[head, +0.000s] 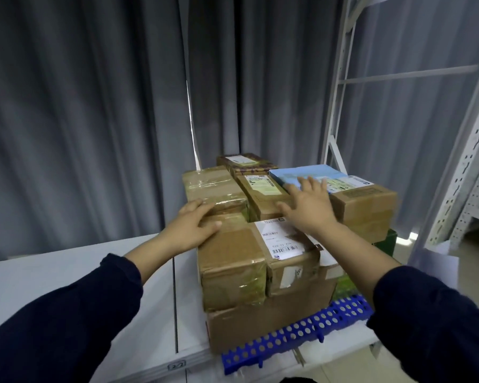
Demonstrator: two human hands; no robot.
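Head view: I take the labelled box, the one at the front of the stack with the white shipping sticker on top, as my marker. Just to its left and touching it sits the taped box, brown and wrapped in shiny tape. My left hand rests on the far left corner of that taped box, palm down, fingers loose and laid over the cardboard, gripping nothing.

Behind the labelled box lies the narrow box, and behind and to the right of it the blue box, flat and pale. My right hand is above the far edge of the labelled box, released, fingers spread and straight, their tips over the blue box's near edge. It is blurred, and I cannot tell whether it touches anything.

Under the labelled box is a large carton, which stands on a blue perforated mat on the white bench. Behind the whole stack hangs a grey curtain, and well to the right of the labelled box stands a white rack.
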